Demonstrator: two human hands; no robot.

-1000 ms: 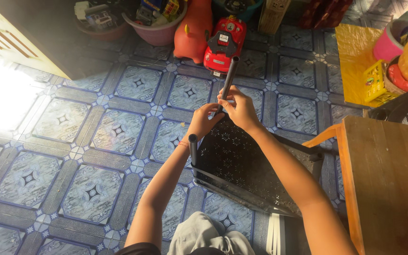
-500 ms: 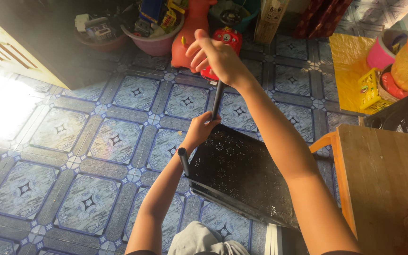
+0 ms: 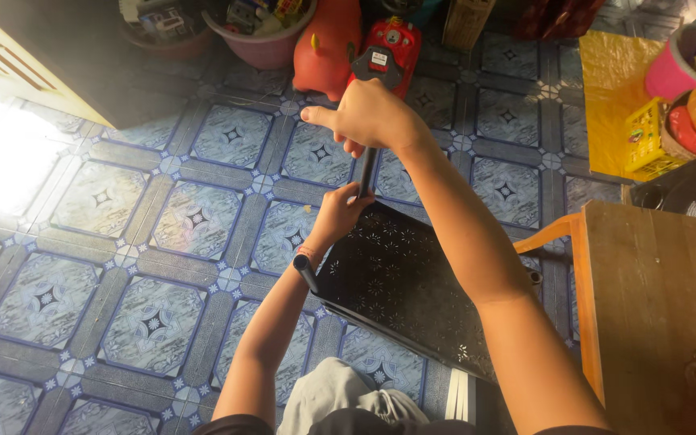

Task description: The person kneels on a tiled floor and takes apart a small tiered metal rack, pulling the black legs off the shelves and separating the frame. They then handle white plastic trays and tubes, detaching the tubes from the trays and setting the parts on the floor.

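hands both clamped on black rod (image 3: pixel 366 171): right hand (image 3: pixel 368 119) upper, left hand (image 3: pixel 340 211) lower; pink tub (image 3: pixel 263 44) holds clutter.

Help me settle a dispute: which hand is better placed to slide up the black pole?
Probably the right hand: it grips the black pole high, near its top. The left hand holds the pole's foot where it meets the perforated black shelf.

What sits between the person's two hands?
In the head view, a stretch of thin black rod runs from the right hand down to the left hand, over the blue tiled floor.
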